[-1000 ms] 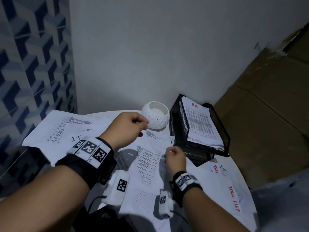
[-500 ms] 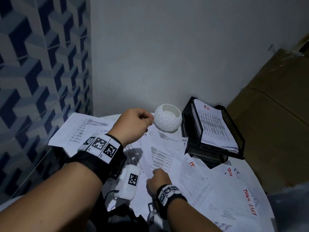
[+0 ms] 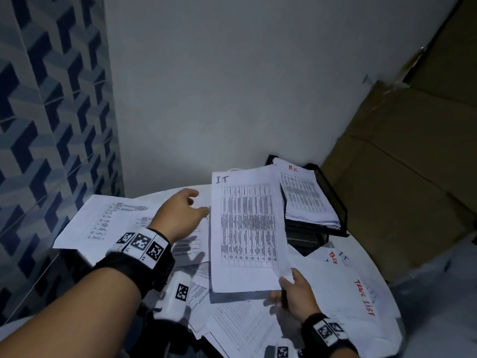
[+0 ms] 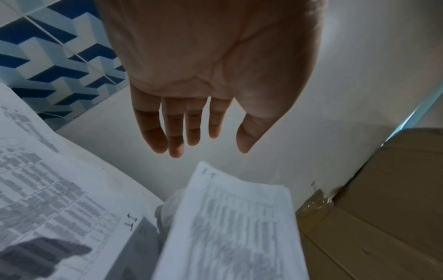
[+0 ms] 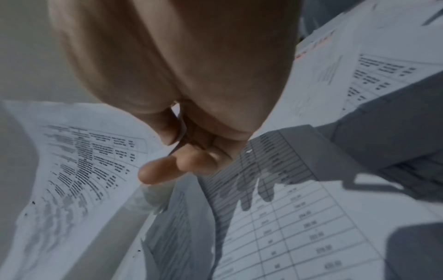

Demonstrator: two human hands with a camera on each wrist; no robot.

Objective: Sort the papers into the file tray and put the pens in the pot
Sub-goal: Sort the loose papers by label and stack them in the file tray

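Round desk strewn with loose papers; black mesh file tray at its far right edge already holds the "HR" stack. The right hand pinches the "IT" sheet by its near corner, raised presumably for reading its label. The left hand hovers open-fingered and empty beside it. Pot and pens are hidden.

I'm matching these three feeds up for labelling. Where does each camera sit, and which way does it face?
Head: worn on the head, looking forward and down at the paper-strewn table, file tray and both forearms.
Left wrist: looks along the open left hand toward the wall.
Right wrist: looks along the right hand pinching the IT sheet.
Shared: head and left wrist views both show that sheet lifted.
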